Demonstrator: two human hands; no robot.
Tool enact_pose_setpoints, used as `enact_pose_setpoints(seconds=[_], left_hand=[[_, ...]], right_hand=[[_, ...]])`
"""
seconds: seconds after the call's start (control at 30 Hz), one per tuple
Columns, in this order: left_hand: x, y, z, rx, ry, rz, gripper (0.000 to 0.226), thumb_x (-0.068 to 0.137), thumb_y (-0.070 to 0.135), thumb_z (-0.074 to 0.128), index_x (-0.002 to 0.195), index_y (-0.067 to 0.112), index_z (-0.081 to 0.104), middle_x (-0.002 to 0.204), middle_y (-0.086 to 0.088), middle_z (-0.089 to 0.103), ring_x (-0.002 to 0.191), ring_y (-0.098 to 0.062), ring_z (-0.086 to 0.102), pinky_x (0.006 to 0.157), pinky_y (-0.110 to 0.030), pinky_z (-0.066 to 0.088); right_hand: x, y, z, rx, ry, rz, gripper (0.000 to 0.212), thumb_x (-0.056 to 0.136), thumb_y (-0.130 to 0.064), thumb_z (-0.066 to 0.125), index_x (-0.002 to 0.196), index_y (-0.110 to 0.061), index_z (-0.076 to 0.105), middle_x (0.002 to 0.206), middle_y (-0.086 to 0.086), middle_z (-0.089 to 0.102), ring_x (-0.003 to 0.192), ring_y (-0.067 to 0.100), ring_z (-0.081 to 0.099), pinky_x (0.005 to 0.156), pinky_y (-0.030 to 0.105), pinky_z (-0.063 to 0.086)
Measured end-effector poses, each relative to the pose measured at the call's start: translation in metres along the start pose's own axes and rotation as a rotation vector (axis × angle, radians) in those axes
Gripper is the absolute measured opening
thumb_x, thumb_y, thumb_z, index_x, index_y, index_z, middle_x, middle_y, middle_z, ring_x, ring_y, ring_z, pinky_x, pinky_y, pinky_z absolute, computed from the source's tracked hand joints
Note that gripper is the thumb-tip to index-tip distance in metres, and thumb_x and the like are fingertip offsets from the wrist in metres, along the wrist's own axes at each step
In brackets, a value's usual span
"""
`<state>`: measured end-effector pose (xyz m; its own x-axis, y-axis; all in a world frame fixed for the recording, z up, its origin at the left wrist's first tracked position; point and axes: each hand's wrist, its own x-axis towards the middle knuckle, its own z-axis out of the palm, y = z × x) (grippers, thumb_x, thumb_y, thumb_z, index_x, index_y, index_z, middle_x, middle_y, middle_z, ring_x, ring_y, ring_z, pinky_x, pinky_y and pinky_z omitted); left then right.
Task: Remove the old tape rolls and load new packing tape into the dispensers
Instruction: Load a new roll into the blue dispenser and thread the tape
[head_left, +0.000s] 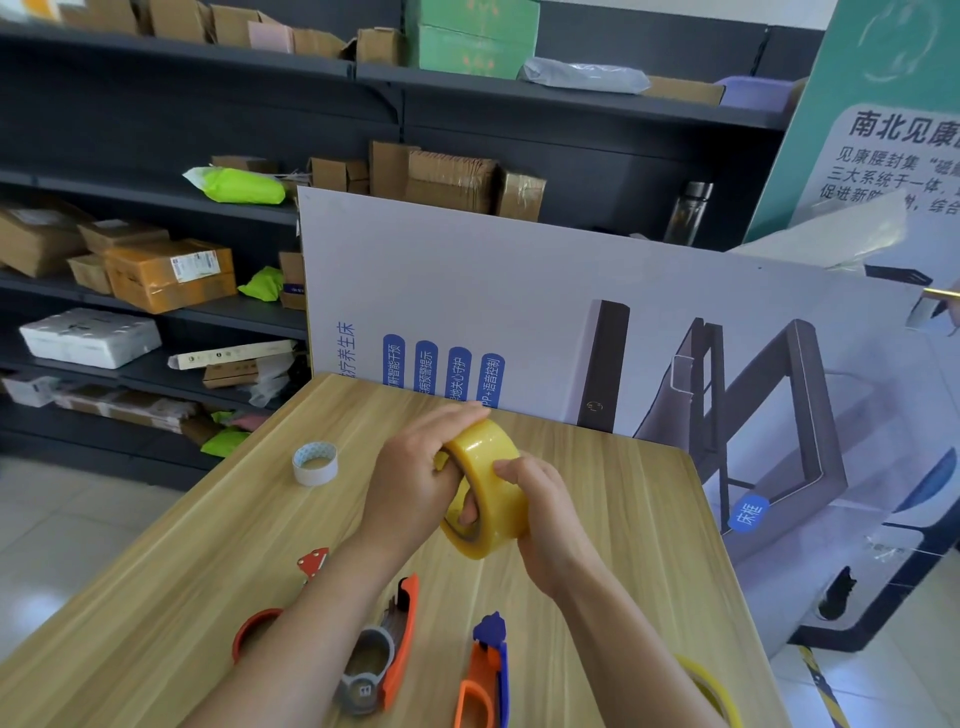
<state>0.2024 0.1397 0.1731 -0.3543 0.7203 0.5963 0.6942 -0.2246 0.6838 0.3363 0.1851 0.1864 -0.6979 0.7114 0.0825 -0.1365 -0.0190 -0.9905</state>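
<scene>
I hold a full yellow packing tape roll (485, 488) above the wooden table (623, 519), tilted on edge. My left hand (415, 483) grips it from the left, with fingers through the core. My right hand (545, 514) presses its outer face with the thumb on the tape. Near the front edge lie an orange dispenser with a grey hub (384, 654), an orange and blue dispenser (485, 670), and a red dispenser (260, 623) partly hidden under my left forearm. A nearly empty white tape core (315, 462) stands at the left.
Another yellow tape roll (714, 691) peeks out beside my right forearm at the table's front right. A large printed board (571, 291) leans along the table's far edge. Dark shelves with cardboard boxes (156, 270) fill the left and back.
</scene>
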Motion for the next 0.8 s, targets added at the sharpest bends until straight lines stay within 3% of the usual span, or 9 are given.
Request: enact_pose_setpoints(seconds=[0.1, 0.2, 0.27, 0.37, 0.5, 0.57, 0.63, 0.73, 0.8], left_hand=[[0.000, -0.001, -0.002, -0.113, 0.042, -0.169, 0.041, 0.085, 0.006, 0.055, 0.116, 0.031, 0.063, 0.107, 0.025, 0.063, 0.100, 0.014, 0.056, 0.087, -0.009, 0.044], [-0.001, -0.011, -0.002, -0.206, 0.018, -0.348, 0.028, 0.080, 0.011, 0.058, 0.087, 0.037, 0.066, 0.075, 0.013, 0.067, 0.075, -0.001, 0.061, 0.073, -0.030, 0.050], [-0.002, -0.012, -0.002, -0.209, 0.013, -0.370, 0.025, 0.078, 0.011, 0.059, 0.082, 0.034, 0.067, 0.069, 0.008, 0.066, 0.068, -0.009, 0.059, 0.069, -0.035, 0.049], [-0.003, -0.005, -0.003, -0.184, 0.059, -0.324, 0.033, 0.079, 0.009, 0.058, 0.084, 0.041, 0.065, 0.076, 0.012, 0.068, 0.072, -0.006, 0.061, 0.069, -0.030, 0.050], [-0.002, -0.001, -0.005, -0.074, 0.124, -0.206, 0.035, 0.078, 0.017, 0.049, 0.103, 0.035, 0.065, 0.087, 0.018, 0.068, 0.084, -0.005, 0.063, 0.075, -0.028, 0.052], [-0.001, -0.001, -0.006, 0.011, 0.147, -0.136, 0.040, 0.079, 0.015, 0.049, 0.113, 0.026, 0.066, 0.098, 0.012, 0.069, 0.090, -0.009, 0.063, 0.077, -0.025, 0.051], [-0.001, 0.001, -0.008, 0.094, 0.160, -0.042, 0.043, 0.079, 0.012, 0.049, 0.118, 0.019, 0.065, 0.109, 0.005, 0.069, 0.098, -0.010, 0.062, 0.080, -0.022, 0.047], [0.000, 0.000, -0.010, 0.215, 0.148, 0.091, 0.044, 0.081, 0.014, 0.045, 0.121, 0.014, 0.064, 0.118, -0.002, 0.068, 0.108, -0.015, 0.061, 0.087, -0.026, 0.047], [0.000, 0.000, -0.010, 0.221, 0.134, 0.091, 0.045, 0.080, 0.013, 0.046, 0.122, 0.014, 0.064, 0.120, -0.002, 0.067, 0.110, -0.016, 0.060, 0.089, -0.026, 0.046]], right_hand=[[0.001, 0.003, 0.000, -0.001, 0.005, -0.034, 0.032, 0.073, -0.033, 0.051, 0.085, -0.005, 0.062, 0.060, 0.014, 0.063, 0.063, 0.022, 0.058, 0.080, 0.034, 0.051], [0.000, 0.004, 0.001, -0.004, 0.018, -0.037, 0.047, 0.066, -0.041, 0.054, 0.091, -0.003, 0.062, 0.060, 0.013, 0.064, 0.066, 0.021, 0.059, 0.085, 0.038, 0.049], [0.000, 0.005, 0.002, 0.000, 0.029, -0.030, 0.044, 0.065, -0.042, 0.054, 0.089, -0.006, 0.063, 0.060, 0.014, 0.064, 0.066, 0.022, 0.059, 0.086, 0.039, 0.048], [0.001, 0.006, 0.002, 0.014, 0.039, -0.019, 0.034, 0.071, -0.037, 0.052, 0.088, -0.010, 0.066, 0.061, 0.015, 0.063, 0.067, 0.025, 0.058, 0.086, 0.043, 0.049], [0.003, 0.003, 0.005, -0.003, 0.081, 0.011, 0.054, 0.064, -0.049, 0.055, 0.097, -0.006, 0.064, 0.079, 0.023, 0.062, 0.082, 0.034, 0.055, 0.099, 0.055, 0.043], [0.004, 0.003, 0.005, 0.019, 0.081, 0.030, 0.053, 0.067, -0.047, 0.055, 0.100, -0.006, 0.062, 0.082, 0.026, 0.061, 0.082, 0.035, 0.055, 0.099, 0.052, 0.044], [0.004, 0.003, 0.005, 0.032, 0.062, 0.012, 0.040, 0.073, -0.040, 0.050, 0.094, -0.008, 0.062, 0.070, 0.022, 0.062, 0.075, 0.032, 0.056, 0.095, 0.050, 0.045], [0.005, 0.002, 0.006, 0.039, 0.063, 0.006, 0.036, 0.072, -0.040, 0.051, 0.089, -0.010, 0.061, 0.064, 0.018, 0.061, 0.070, 0.030, 0.055, 0.092, 0.050, 0.047], [0.003, -0.001, 0.007, 0.032, 0.064, -0.003, 0.027, 0.076, -0.034, 0.046, 0.084, -0.012, 0.060, 0.059, 0.016, 0.060, 0.063, 0.026, 0.056, 0.082, 0.040, 0.050]])
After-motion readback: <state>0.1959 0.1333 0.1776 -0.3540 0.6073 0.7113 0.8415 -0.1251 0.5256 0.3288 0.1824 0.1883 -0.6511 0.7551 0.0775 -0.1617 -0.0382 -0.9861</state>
